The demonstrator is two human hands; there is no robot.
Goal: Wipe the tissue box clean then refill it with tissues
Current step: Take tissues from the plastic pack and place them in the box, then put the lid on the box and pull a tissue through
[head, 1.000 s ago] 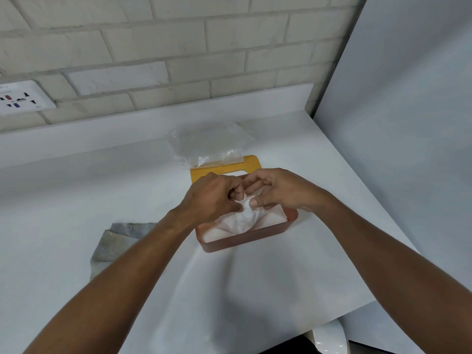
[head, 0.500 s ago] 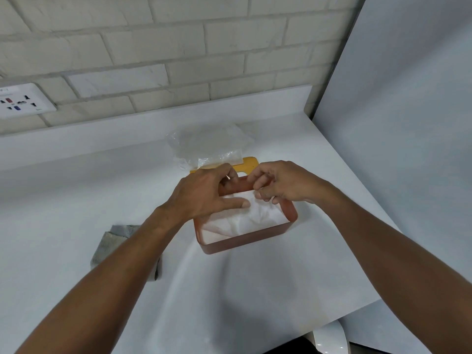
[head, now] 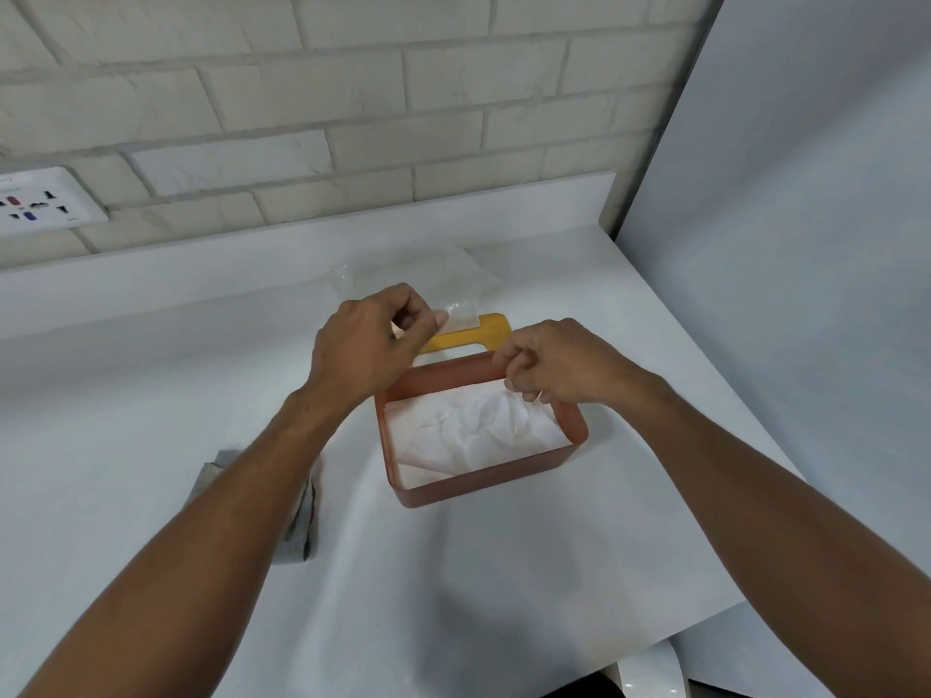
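Most seemed done: tissues (head: pixel 473 430) filled the tissue box (head: pixel 483 488), yellow lid (head: pixel 476 334) off. Our right hand (head: pixel 554 367) pinched them; our left hand (head: pixel 368 345) curled, hold unclear.

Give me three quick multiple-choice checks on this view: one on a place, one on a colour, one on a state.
1. Where does the grey cloth lie?
A) left of the tissue box
B) inside the box
C) behind the box

2. What colour is the lid lying behind the box?
A) blue
B) yellow
C) black

3. What state is the box in?
A) closed
B) open and empty
C) open, with white tissues inside

Answers:
1. A, the cloth lies flat on the counter, well to the box's left.
2. B, the lid is plainly yellow.
3. C, nothing covers the top and crumpled tissues fill the box.
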